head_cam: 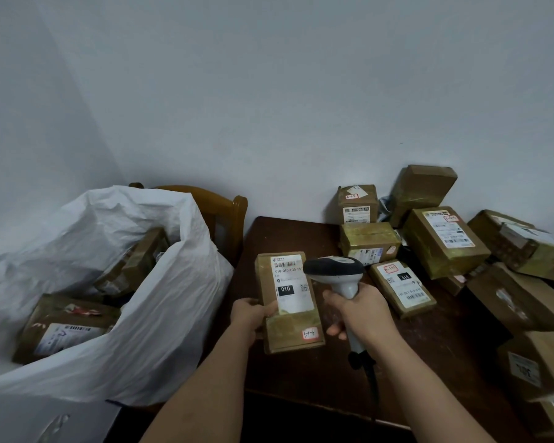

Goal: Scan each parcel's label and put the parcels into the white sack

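- A flat brown parcel point(288, 301) is held label-up above the table's near-left part, gripped at its 9 o'clock edge by the left hand point(250, 318), thumb laid on the label's edge.
- A handheld scanner point(339, 276) is clasped by its handle in the right hand point(359, 311); its dark head sits at the parcel's 2 o'clock.
- More parcels point(445, 241) are piled from 1 to 4 o'clock on the dark table point(301, 372).
- The white sack point(147, 308) stands open at 9 o'clock, boxes inside.
- A wooden chair point(224, 212) is seen behind it.
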